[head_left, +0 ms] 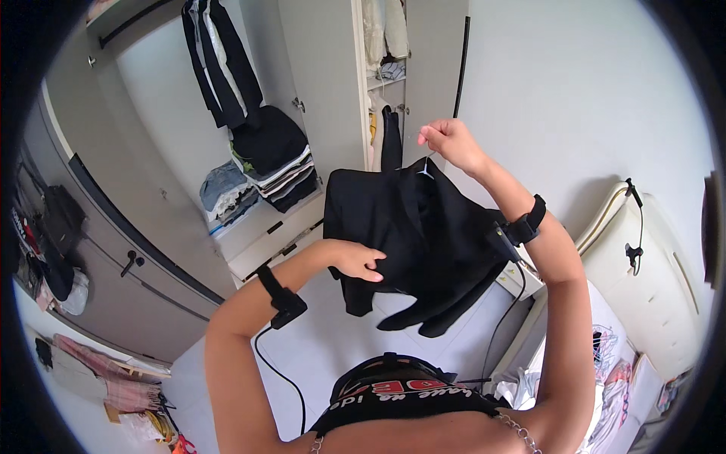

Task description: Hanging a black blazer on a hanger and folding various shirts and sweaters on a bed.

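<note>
Black jacket held on its hanger before the open wardrobe.
The right hand point(450, 140) pinched the hanger hook point(428, 160) high; the left hand point(355, 261), fingers curled, touched the black jacket point(423, 227). The jacket was not yet hung in the wardrobe point(333, 91) beyond.

Bare arms; black strap-on device with trailing black cable on each forearm point(281, 299) point(522, 225). Black top point(401, 397), red-and-white lettering, thin chain strap.

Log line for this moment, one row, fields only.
right hand: raised, pinching hanger | left hand: touching black jacket front | jacket: hanging on hanger | behind: open wardrobe, folded clothes stack
</note>
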`<state>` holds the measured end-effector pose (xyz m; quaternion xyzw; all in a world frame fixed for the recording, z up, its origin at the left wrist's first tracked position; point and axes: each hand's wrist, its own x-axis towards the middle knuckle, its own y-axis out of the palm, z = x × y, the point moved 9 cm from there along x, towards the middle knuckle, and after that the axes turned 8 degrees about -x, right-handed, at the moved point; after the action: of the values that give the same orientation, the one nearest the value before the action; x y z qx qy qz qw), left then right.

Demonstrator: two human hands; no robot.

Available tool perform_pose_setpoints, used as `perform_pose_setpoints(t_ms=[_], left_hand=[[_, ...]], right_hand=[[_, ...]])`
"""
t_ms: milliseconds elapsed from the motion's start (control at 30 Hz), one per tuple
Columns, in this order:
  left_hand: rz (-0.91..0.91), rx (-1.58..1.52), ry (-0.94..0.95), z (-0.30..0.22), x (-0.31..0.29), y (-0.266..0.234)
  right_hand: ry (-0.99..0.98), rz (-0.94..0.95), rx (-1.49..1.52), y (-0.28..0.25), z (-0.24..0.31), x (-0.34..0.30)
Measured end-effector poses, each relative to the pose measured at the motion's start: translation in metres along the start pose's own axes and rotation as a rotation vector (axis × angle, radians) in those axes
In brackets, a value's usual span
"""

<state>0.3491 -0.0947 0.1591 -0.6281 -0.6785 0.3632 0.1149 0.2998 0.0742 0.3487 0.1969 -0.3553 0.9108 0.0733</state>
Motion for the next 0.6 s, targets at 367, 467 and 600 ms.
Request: perform_pose_setpoints(t_ms=[367, 467, 600], left_hand=[[-1.085, 0.055, 0.117, -0.082, -0.038, -0.111], [-1.228, 0.270, 0.141, -0.095, -0.017, -0.108], [-1.253, 0.139, 0.190, -0.089, -0.003, -0.096]], right_hand=[[0.041, 0.051, -0.050, -0.001, 0.025, -0.002], [0.005, 0.054, -0.142, 0.004, 0.037, -0.001], [0.041, -0.077, -0.152, -0.017, 0.015, -0.001]])
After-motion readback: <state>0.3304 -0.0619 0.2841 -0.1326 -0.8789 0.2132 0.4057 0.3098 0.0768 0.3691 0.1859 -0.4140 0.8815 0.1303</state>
